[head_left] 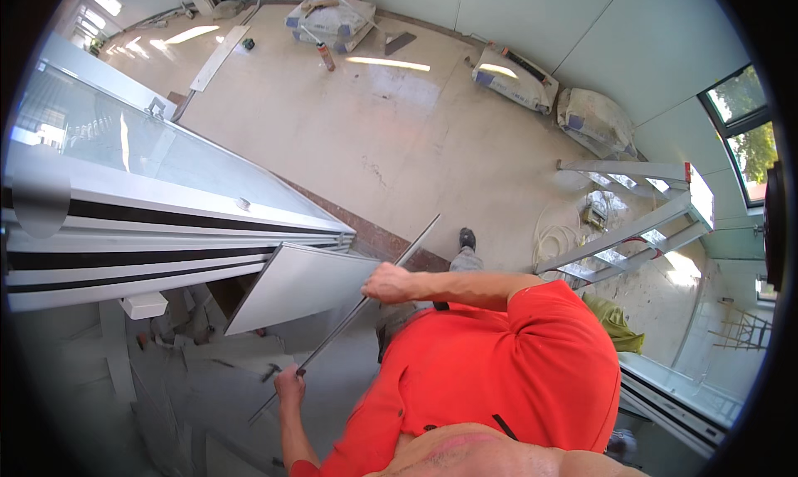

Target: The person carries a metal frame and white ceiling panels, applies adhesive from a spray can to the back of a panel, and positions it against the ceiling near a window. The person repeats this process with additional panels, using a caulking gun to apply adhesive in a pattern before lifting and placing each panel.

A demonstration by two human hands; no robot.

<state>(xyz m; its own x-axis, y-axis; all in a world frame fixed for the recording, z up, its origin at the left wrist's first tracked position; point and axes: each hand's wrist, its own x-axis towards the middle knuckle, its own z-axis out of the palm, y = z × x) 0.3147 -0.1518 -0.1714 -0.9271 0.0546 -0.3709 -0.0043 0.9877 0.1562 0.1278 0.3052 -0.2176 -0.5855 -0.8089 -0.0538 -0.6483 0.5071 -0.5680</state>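
A long, thin metal strip [334, 334] runs slantwise in front of my body, from lower left to upper right. My left hand [289, 386] is closed around its lower part. Farther up, my right hand [387, 283] grips the same strip, whose far end sticks out past the fist. Beside the right hand is the corner of a white panel [303, 286], tilted next to the window frame; whether the hand touches it, I cannot tell. My arms and body are in red clothing [507, 369].
White sliding-window tracks [166, 257] lie at left. An aluminium stepladder [632, 228] stands at right, near a coiled pale cable [553, 236]. Filled sacks [515, 82] line the far wall, and an orange canister [325, 57] stands on the floor. A hammer [270, 372] lies below the panel.
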